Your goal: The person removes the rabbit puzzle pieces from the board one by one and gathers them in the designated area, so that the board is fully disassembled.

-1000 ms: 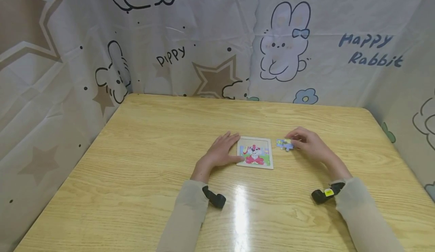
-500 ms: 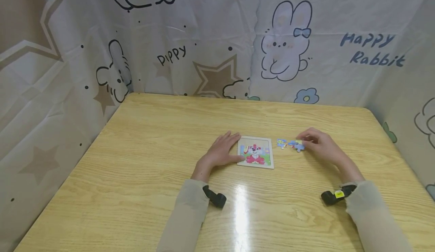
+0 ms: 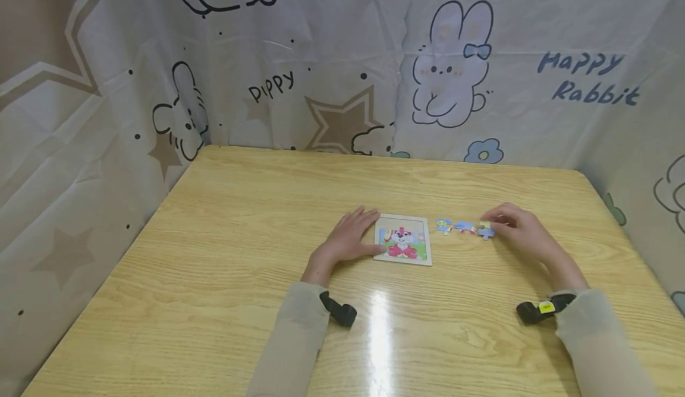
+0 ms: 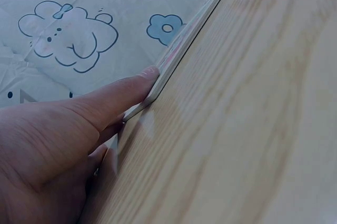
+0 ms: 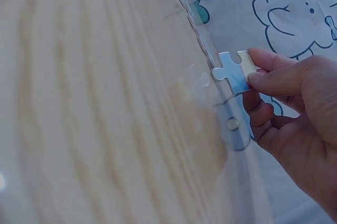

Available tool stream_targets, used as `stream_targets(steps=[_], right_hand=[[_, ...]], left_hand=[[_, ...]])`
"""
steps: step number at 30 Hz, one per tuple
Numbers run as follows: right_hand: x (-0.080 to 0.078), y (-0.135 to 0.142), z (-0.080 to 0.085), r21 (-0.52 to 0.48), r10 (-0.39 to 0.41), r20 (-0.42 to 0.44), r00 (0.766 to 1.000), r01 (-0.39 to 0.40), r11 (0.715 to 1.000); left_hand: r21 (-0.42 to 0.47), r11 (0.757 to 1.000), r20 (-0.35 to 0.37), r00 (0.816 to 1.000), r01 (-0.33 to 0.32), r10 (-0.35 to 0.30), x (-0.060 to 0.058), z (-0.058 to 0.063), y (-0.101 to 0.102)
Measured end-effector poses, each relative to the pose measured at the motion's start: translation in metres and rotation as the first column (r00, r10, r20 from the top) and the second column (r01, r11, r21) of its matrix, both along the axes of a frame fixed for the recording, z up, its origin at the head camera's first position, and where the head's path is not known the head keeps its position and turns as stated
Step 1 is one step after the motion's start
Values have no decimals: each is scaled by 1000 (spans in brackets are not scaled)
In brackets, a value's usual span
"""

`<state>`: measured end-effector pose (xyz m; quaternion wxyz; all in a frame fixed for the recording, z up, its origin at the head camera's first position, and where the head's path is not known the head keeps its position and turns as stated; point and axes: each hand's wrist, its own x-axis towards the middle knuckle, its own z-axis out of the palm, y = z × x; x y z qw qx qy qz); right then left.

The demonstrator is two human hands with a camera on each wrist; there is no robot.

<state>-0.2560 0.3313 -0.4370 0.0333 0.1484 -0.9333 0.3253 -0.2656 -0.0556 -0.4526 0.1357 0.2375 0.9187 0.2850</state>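
Note:
A small square jigsaw puzzle tray (image 3: 430, 245) lies on the table with a pink-and-white cartoon animal partly filling it; a bare strip shows along its far side. My left hand (image 3: 346, 238) rests against the tray's left side, fingers extended, and in the left wrist view its thumb (image 4: 142, 79) lies on the edge. To the right, my right hand (image 3: 520, 230) pinches a blue-and-yellow puzzle piece (image 5: 231, 74) between thumb and index finger. Two loose spots of puzzle pieces lie between tray and hand: a blue-yellow piece (image 3: 443, 225) and a blue-red one (image 3: 464, 227).
The wooden table (image 3: 241, 219) spreads around the tray. A printed fabric curtain (image 3: 332, 58) with cartoon animals and stars stands behind it and at both sides. Black wrist cameras are strapped over both sleeves.
My right hand has moved to the right with the pinched piece, away from the tray. The loose pieces, bunched before, now show separately. My left hand stays on the tray.

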Motion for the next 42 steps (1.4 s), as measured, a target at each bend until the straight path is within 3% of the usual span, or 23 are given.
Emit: stream_targets(steps=[10, 14, 29, 36, 42], right_hand=[[3, 7, 2, 30, -52, 54, 997, 50, 998], [-1, 7, 2, 58, -46, 53, 998, 43, 997], [-13, 7, 1, 112, -1, 173, 985, -18, 994], [-11, 2, 3, 84, 11, 111, 994, -21, 996], [-10, -20, 5, 30, 33, 57, 998, -34, 999]], left_hand=[[-3, 1000, 2, 1000, 1, -1, 0, 0, 0], [0, 1000, 6, 1000, -5, 5, 0, 1, 0], [-11, 1000, 2, 1000, -1, 1, -1, -1, 0], [-5, 1000, 2, 1000, 2, -2, -2, -2, 0], [-13, 1000, 7, 1000, 0, 0, -1, -1, 0]])
